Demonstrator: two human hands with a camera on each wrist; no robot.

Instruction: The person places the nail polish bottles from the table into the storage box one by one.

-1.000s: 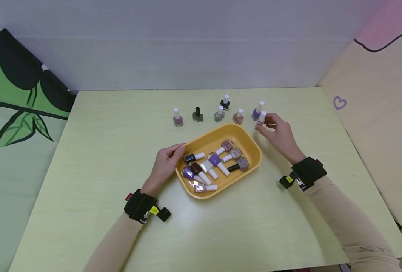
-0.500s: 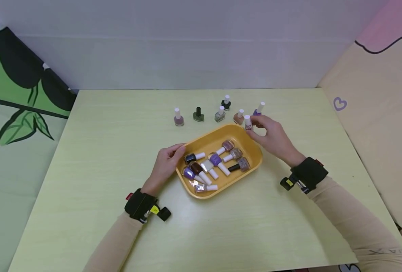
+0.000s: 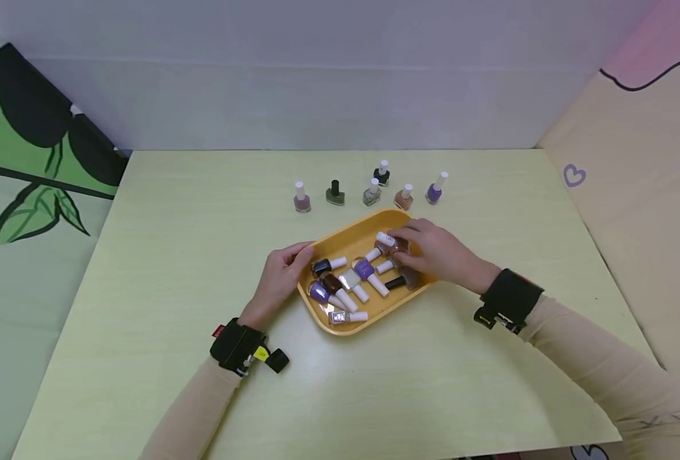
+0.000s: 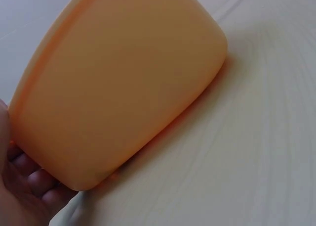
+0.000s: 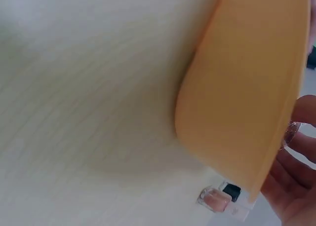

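A yellow plastic tray [image 3: 348,241] lies at a slant on the table, with several nail polish bottles lying in it. My left hand [image 3: 279,278] grips its left end, thumb on the rim; curled fingers [image 4: 39,181] show beneath the wall in the left wrist view. Over the tray's right end, my right hand [image 3: 445,254] pinches a nail polish bottle [image 3: 385,239] by its body, its white cap pointing left. In the right wrist view, part of the glittery bottle [image 5: 291,133] shows between the fingers. That hand hides some bottles under it.
Several nail polish bottles stand behind the tray, among them a mauve one [image 3: 302,199], a green one with a black cap [image 3: 334,195], a peach one [image 3: 403,198] and a purple one [image 3: 435,190]. A wall panel [image 3: 328,108] borders the table's back edge.
My right hand has carried the pinched nail polish bottle left and toward me, from beside the purple bottle to over the tray, and tipped it. The left hand and tray have stayed put.
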